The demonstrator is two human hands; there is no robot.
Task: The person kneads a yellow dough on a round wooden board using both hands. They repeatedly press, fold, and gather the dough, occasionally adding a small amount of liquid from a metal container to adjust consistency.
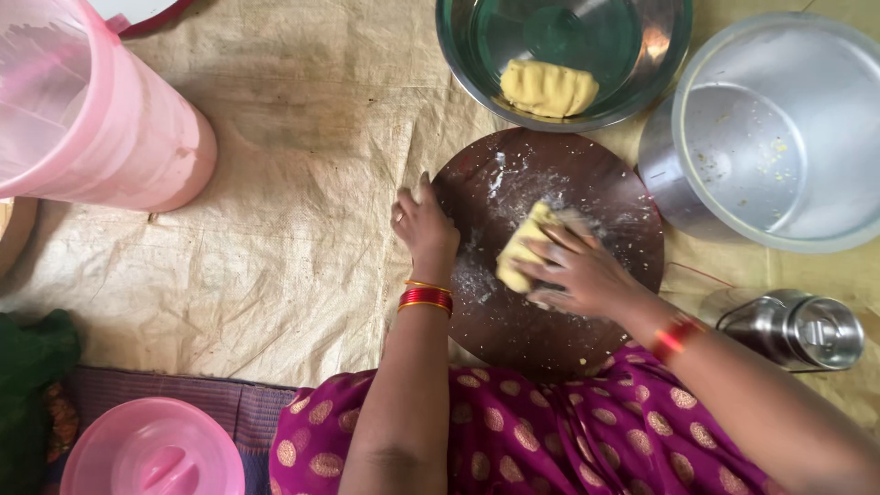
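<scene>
Head view, looking straight down at a woven mat [302,183] on the floor.

Centre of the frame: round dark wooden board [550,252], dusted with flour. On the board, just right of its middle, a pale yellow lump of dough [521,249], elongated and tilted toward the upper right. Right hand [577,270] laid over the lower right part of the dough, fingers spread apart and pressed flat on it, not closed round it; red bangle at the wrist. Left hand [423,225] at the left rim of the board, fingers together and curled over the edge, touching the wood, apart from the dough; red and gold bangles at the wrist.

Top centre: steel bowl [477,64] with a second lump of dough [548,88] inside, near its lower wall, the bowl's rim just above the board.

Right side: large aluminium pot [697,197], lying close to the board's right edge, crumbs on its inner surface. Lower right: small steel container [796,328] on its side.

Upper left: pink plastic jug [101,128]. Lower left: pink lid [151,449], beside a green cloth [27,367].

Bottom centre: purple dress with gold dots [550,431], under both forearms.
</scene>
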